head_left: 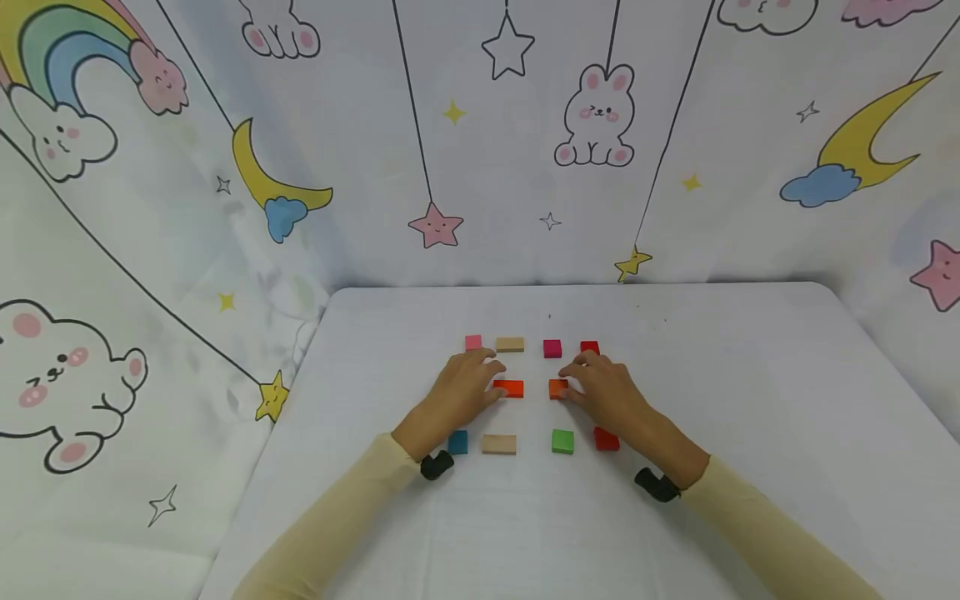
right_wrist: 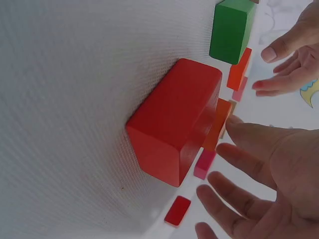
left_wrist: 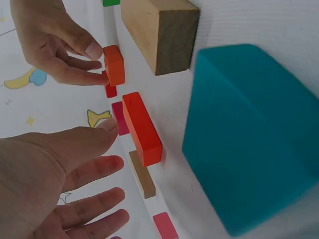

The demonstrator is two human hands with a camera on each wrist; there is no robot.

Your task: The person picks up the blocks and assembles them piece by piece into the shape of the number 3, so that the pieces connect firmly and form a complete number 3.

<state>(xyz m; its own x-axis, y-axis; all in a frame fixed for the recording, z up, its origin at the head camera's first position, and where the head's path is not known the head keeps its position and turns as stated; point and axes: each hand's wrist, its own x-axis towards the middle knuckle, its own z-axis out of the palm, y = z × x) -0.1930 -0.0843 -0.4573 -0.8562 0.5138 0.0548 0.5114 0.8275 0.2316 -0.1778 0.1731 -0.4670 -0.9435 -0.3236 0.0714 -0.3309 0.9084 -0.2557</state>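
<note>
My left hand point(head_left: 467, 385) hovers with fingers spread beside an orange-red block point(head_left: 513, 389), its thumb close to the block's left end. In the left wrist view that orange-red block point(left_wrist: 142, 129) lies just past the thumb tip. Opposite, my right hand point(head_left: 611, 396) has its thumb and fingers apart at an orange block point(head_left: 557, 389); the thumb tip overlaps its right edge. The right wrist view shows the orange block point(right_wrist: 217, 124) partly behind a red block point(right_wrist: 174, 119), with the fingers loosely bent.
Behind the hands lie a pink block point(head_left: 473, 342), a wooden block point(head_left: 510, 344), a magenta block point(head_left: 552, 348) and a red block point(head_left: 590, 347). Nearer are a blue block point(head_left: 458, 442), another wooden block point(head_left: 498, 444), a green block point(head_left: 562, 442) and a red block point(head_left: 607, 439).
</note>
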